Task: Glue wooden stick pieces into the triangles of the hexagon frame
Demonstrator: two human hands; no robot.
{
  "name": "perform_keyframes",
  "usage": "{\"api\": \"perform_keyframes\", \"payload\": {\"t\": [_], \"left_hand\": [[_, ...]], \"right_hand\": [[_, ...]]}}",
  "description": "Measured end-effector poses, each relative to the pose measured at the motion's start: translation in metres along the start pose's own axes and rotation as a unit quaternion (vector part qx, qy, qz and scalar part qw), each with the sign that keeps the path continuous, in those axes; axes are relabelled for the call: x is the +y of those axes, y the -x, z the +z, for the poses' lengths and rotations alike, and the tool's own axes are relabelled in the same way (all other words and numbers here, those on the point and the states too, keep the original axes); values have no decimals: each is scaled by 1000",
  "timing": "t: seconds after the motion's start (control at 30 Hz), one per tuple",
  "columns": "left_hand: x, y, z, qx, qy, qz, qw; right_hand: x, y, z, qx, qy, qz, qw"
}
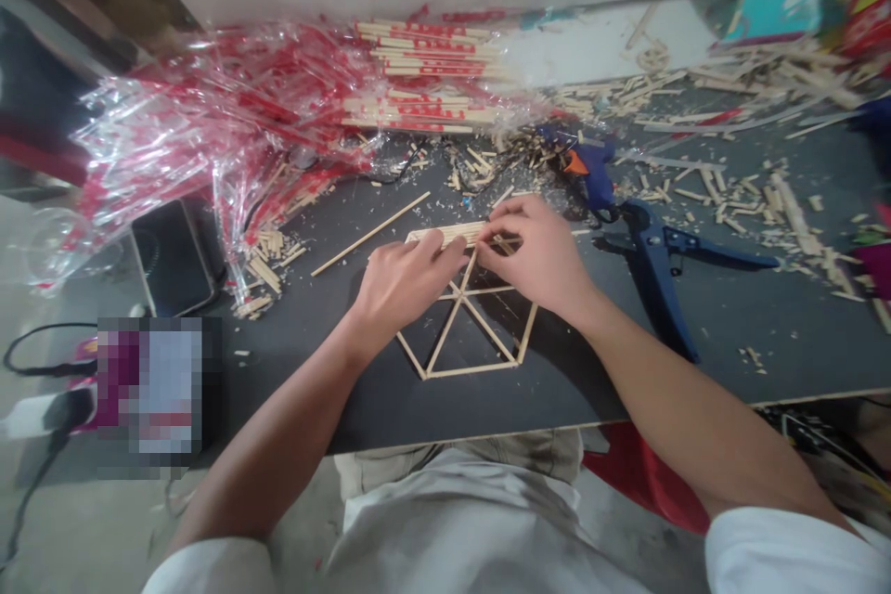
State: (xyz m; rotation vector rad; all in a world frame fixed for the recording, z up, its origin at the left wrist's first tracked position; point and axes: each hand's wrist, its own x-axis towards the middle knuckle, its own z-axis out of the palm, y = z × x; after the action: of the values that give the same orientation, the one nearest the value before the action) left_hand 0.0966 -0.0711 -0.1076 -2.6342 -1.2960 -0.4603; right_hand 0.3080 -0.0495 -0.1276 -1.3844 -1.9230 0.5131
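Observation:
A hexagonal frame with spokes (473, 372), built of thin pale wooden sticks, lies flat on the dark table. My left hand (410, 277) rests on its far left part, with bent fingers pressed on a band of sticks laid side by side (445, 233). At the far right part of the frame, my right hand (539, 251) is closed in a pinch at the end of that band. The fingers cover most of what they grip. One loose chopstick (370, 233) lies to the left, apart from both hands.
Blue hand cutters (654, 251) and a blue hot glue gun (588, 162) lie right of my hands. Wrapped chopsticks (424, 51) and torn red-and-clear wrappers (229, 102) fill the back left. Stick offcuts (724, 200) litter the right. A phone (174, 255) lies left.

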Motion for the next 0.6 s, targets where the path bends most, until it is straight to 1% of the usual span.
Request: {"api": "perform_keyframes", "payload": {"t": [0.13, 0.27, 0.37, 0.47, 0.53, 0.6], "left_hand": [[2, -4, 0, 2, 8, -12, 1000], [2, -5, 1, 33, -19, 32, 999], [3, -3, 2, 27, -21, 53, 998], [4, 0, 3, 16, -5, 38, 999], [4, 1, 4, 27, -2, 28, 999], [4, 2, 5, 43, 7, 19, 999]], "right_hand": [[-3, 1, -4, -1, -4, -5, 1000], [-13, 4, -12, 11, -9, -19, 1000], [-19, 4, -16, 11, -14, -33, 999], [-20, 1, -18, -17, -38, -38, 998], [-20, -2, -17, -36, -55, -41, 997], [-19, -4, -16, -42, -60, -44, 996]]}}
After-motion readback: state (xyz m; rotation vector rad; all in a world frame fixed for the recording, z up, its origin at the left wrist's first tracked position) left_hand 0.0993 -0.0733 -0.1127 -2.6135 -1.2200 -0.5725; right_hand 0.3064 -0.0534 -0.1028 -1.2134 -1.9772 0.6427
